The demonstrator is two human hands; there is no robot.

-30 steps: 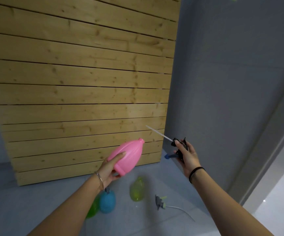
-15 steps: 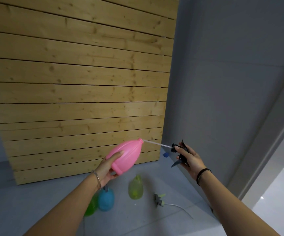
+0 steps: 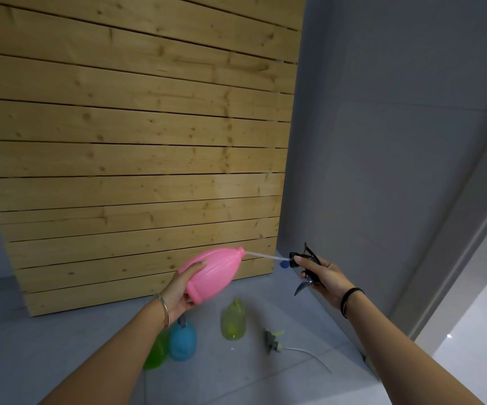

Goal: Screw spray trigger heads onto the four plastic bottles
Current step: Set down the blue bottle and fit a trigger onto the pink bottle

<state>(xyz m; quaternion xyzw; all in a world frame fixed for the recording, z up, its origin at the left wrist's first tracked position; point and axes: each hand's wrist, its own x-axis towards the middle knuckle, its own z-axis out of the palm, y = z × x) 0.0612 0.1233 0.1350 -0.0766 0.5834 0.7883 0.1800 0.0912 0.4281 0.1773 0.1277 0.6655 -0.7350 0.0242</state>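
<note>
A: Left hand (image 3: 179,287)?
B: Wrapping around the base of a pink, ribbed, teardrop-shaped plastic bottle (image 3: 213,273), holding it in the air, tilted, neck pointing right and slightly up. Thin metal bangle (image 3: 164,309) sitting on that wrist.

A: Right hand (image 3: 322,274)?
B: Pinching a black plastic spray trigger head (image 3: 305,266), thumb on top, fingers curling beneath. Its clear dip tube (image 3: 262,255) is running left, the tip sitting right at the pink bottle's mouth; the head itself is well apart from the neck. Black band (image 3: 350,299) circling the wrist.

A: On the grey floor (image 3: 61,340)?
B: A translucent yellow-green plastic bottle (image 3: 233,320) is standing upright without a head. A blue plastic bottle (image 3: 182,342) and a green ribbed one (image 3: 156,350) are sitting touching, partly behind the left forearm. A loose grey-and-green trigger head (image 3: 272,340) is lying just right of the yellow-green bottle, white tube trailing right.

A: Backdrop?
B: Pale wooden slat panel (image 3: 134,141) leaning upright against a grey wall (image 3: 397,127).
</note>
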